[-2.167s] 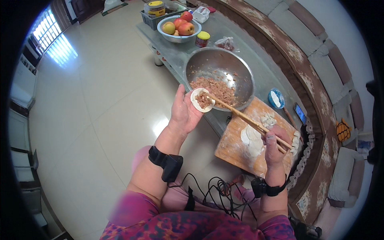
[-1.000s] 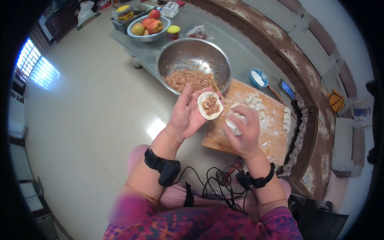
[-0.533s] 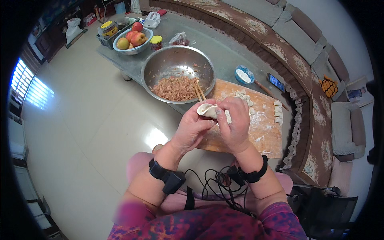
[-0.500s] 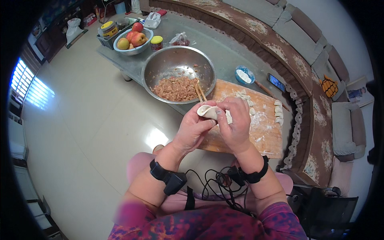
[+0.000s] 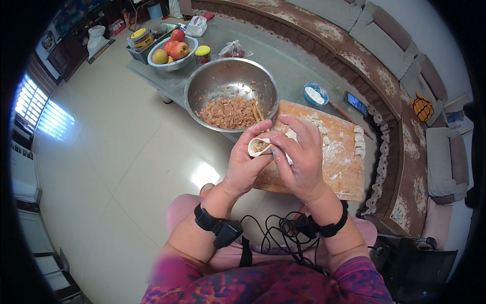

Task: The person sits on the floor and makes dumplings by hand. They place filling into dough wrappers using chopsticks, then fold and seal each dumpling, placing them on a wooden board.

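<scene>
A dumpling [image 5: 258, 147] is pinched between my two hands over the near left part of the board. Its white wrapper is folded like a cup, and meat filling shows in the gap at its left end. My left hand [image 5: 242, 166] cradles it from the left with thumb and fingers. On its right edge, the thumb and index finger of my right hand [image 5: 304, 164] press the dough, the other fingers raised. Beyond them a steel bowl [image 5: 223, 76] holds minced filling [image 5: 228, 112], with chopsticks [image 5: 258, 112] standing in it.
A floured wooden board [image 5: 347, 175] carries dough pieces [image 5: 316, 122] and a row of finished dumplings [image 5: 359, 141]. Behind it are a flour bowl [image 5: 307, 93], rolling pin [image 5: 340, 110] and phone [image 5: 356, 103]. A fruit basin [image 5: 172, 65] stands far left. Black cables [image 5: 276, 225] hang between my forearms.
The dumpling's left end has tipped toward view, so the filling now shows. My right hand's fingers have lifted and spread somewhat. The whole scene has shifted slightly right in the picture.
</scene>
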Tool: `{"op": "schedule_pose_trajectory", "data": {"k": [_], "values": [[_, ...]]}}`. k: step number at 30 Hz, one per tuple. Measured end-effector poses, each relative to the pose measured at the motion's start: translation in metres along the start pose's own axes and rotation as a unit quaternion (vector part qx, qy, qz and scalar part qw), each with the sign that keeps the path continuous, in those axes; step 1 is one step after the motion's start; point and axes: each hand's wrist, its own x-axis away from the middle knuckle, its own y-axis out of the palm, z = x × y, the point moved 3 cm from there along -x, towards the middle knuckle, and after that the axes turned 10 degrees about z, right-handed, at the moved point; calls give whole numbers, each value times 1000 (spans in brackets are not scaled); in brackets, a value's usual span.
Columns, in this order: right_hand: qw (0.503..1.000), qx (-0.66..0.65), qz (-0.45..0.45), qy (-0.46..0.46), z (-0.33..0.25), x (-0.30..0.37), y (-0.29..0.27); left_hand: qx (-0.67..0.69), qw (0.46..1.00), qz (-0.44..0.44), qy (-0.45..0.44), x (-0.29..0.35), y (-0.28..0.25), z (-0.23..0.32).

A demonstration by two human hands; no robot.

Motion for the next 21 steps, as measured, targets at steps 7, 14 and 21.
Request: {"op": "schedule_pose_trajectory", "data": {"k": [7, 14, 21], "values": [[1000, 3, 9, 16, -5, 2, 10, -15, 1000, 12, 6, 1, -5, 2], [1000, 13, -19, -14, -1, 4, 13, -6, 1000, -2, 8, 0, -5, 3], [995, 56, 85, 23, 3, 5, 16, 99, 994, 8, -54, 2, 1, -6]]}}
